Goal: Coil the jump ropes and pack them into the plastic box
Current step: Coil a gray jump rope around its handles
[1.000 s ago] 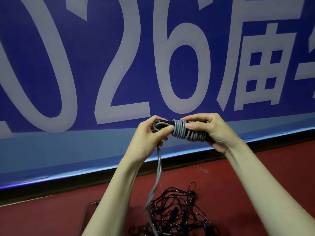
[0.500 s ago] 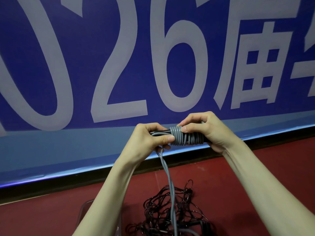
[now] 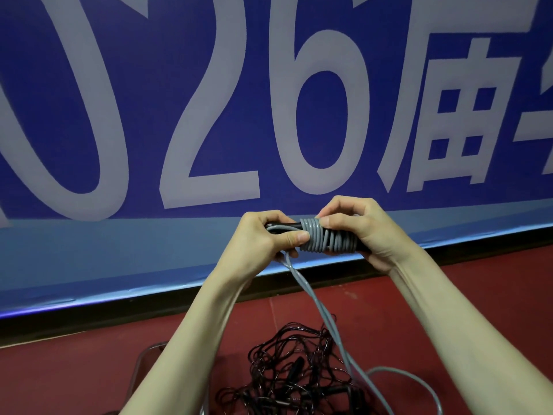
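Jump rope bundle horizontal, left-right.

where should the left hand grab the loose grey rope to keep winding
Pinch the loose strand just below the coil, coming from the left under the handles. It hangs free there, and the right hand already covers the coil's right end.

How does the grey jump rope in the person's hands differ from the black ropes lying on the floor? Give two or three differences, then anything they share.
The grey jump rope is thick; the black ropes are thin. The grey one is wound in neat turns round its black handles, gripped by the left hand and right hand; the black ones lie in a loose tangle on the red floor. Neither is fully coiled: a grey tail hangs down.
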The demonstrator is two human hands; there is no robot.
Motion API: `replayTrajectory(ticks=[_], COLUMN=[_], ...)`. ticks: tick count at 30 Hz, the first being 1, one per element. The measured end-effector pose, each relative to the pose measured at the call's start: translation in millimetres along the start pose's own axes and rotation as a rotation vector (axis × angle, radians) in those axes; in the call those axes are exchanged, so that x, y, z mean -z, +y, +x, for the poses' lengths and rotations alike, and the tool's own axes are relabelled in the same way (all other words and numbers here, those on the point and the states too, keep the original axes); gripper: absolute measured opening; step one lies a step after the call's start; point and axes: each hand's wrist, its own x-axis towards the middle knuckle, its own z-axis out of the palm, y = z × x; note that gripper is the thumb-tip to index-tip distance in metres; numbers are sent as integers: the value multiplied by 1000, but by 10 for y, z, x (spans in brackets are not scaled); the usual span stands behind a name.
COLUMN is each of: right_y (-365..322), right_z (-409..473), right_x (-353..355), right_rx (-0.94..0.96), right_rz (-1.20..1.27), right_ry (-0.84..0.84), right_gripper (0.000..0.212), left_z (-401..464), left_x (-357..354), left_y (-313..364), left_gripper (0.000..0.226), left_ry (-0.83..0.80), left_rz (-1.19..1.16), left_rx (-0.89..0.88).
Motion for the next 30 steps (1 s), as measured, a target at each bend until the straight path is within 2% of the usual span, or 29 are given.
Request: replayTrajectory(ticks=[4, 9, 14, 17, 22, 26, 28, 30], right_y=[35, 88, 70, 53, 74, 99, 109, 125], right_z=[-36, 3, 35, 47, 47, 27, 7, -11], right_x=[-85, -192, -146, -122, -151, -67, -51, -60], right_rx=[-47, -54, 0, 36, 103, 94, 41, 39], right_rz=[9, 11, 27, 7, -7, -116, -185, -202], right_ry=[-69, 27, 174, 206, 208, 2, -131, -175], right_gripper=[35, 24, 18, 17, 20, 46, 51, 49], left_z=[39, 109, 115, 124, 126, 92, 70, 72], left_x=[-5, 15, 24, 13, -64, -34, -19, -9], left_y=[-139, -254, -250, -259, -229, -240, -232, -214], left_gripper=[13, 9, 7, 9, 17, 19, 19, 20], left_ry=[107, 126, -11, -48, 72, 78, 94, 107], left_rz=[-165, -250, -527, -466, -330, -17, 128, 215], left_rx=[102, 208, 337, 323, 212, 173, 167, 142])
